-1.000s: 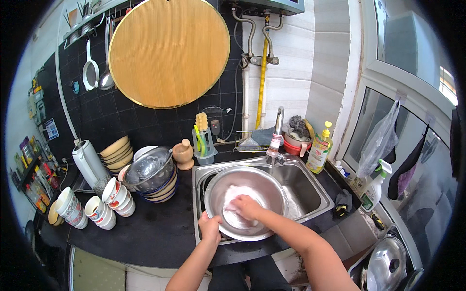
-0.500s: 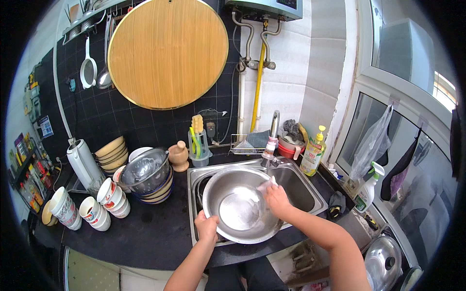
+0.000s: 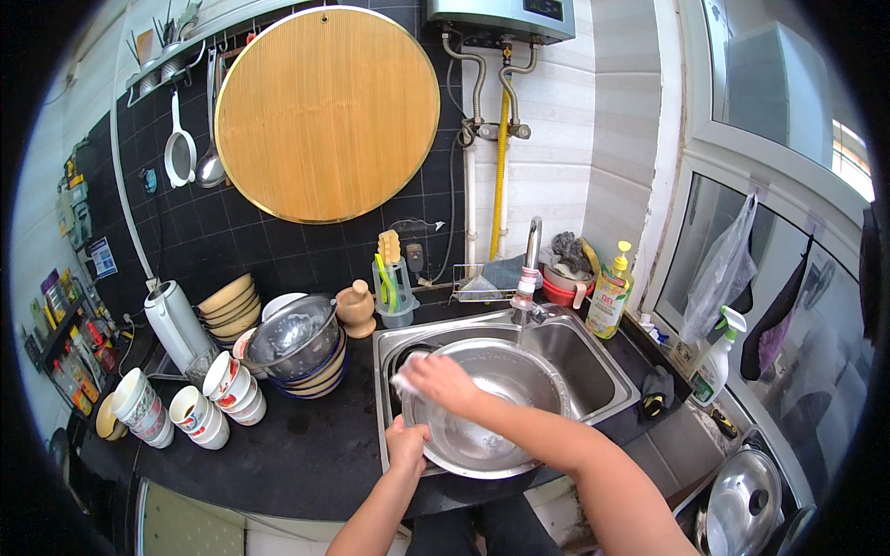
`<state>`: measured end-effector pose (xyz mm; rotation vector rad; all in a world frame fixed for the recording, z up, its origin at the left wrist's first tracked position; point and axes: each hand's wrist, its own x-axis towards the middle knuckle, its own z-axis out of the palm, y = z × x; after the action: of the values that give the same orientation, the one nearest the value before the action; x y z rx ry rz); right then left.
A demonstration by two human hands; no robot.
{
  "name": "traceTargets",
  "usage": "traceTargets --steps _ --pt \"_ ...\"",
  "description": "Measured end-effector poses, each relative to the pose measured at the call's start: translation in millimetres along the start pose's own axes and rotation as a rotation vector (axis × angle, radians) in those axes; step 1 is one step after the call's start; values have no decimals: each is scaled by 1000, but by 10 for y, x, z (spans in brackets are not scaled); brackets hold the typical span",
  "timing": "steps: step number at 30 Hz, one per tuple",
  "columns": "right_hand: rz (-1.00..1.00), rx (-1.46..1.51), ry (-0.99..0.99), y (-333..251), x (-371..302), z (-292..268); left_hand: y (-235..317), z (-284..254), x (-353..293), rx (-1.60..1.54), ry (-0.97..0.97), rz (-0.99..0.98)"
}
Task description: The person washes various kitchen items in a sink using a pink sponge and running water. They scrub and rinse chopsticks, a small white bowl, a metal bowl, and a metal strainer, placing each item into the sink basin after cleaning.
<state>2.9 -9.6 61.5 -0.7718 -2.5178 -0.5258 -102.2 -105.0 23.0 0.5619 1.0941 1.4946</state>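
The left hand (image 3: pixel 406 445) is pinching the near-left rim of a wide, round, silver metal basin (image 3: pixel 519 375); the basin is resting over the left part of a rectangular steel sink (image 3: pixel 586 361); the right hand (image 3: pixel 443 382) — fingers bunched — is gripping a crumpled whitish cloth (image 3: pixel 405 377) at the left rim; farther, a curved chrome faucet (image 3: pixel 533 243) is standing.

We are in what looks like a home kitchen: a steel sink (image 3: pixel 591 360) with a tap (image 3: pixel 533 246) is set into a black counter (image 3: pixel 297 454) holding stacked bowls (image 3: pixel 230 304) and a kettle (image 3: pixel 174 317). Against the dark tiled wall (image 3: pixel 278 243) hang a strainer (image 3: pixel 179 157), a ladle (image 3: pixel 210 169) and a round wooden board (image 3: pixel 327 116); a soap bottle (image 3: pixel 609 298) stands beside the sink.
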Motion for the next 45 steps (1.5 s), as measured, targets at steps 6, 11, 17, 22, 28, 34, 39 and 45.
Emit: traceTargets --steps 6,11,17,22,28,34,39,45 --pt "546 -323 -219 686 -412 -98 71 72 -103 33 0 88" --pt "720 -407 -427 667 -1043 -466 81 50 -80 -18 -1 93" --pt "678 -356 -264 754 -1258 -524 71 143 0 26 -49 71" --pt "526 -281 -30 651 -690 -295 41 120 29 79 -121 55" --pt "51 227 48 -59 -238 -180 2 62 67 71 -200 20" --pt "59 605 56 -264 -453 -123 -127 -22 213 45 -232 -1" --pt "341 849 -75 -384 -618 -185 -179 2 167 -3 -274 44" --pt "468 1043 -83 -431 -662 -232 -141 -60 93 -47 -406 -12"
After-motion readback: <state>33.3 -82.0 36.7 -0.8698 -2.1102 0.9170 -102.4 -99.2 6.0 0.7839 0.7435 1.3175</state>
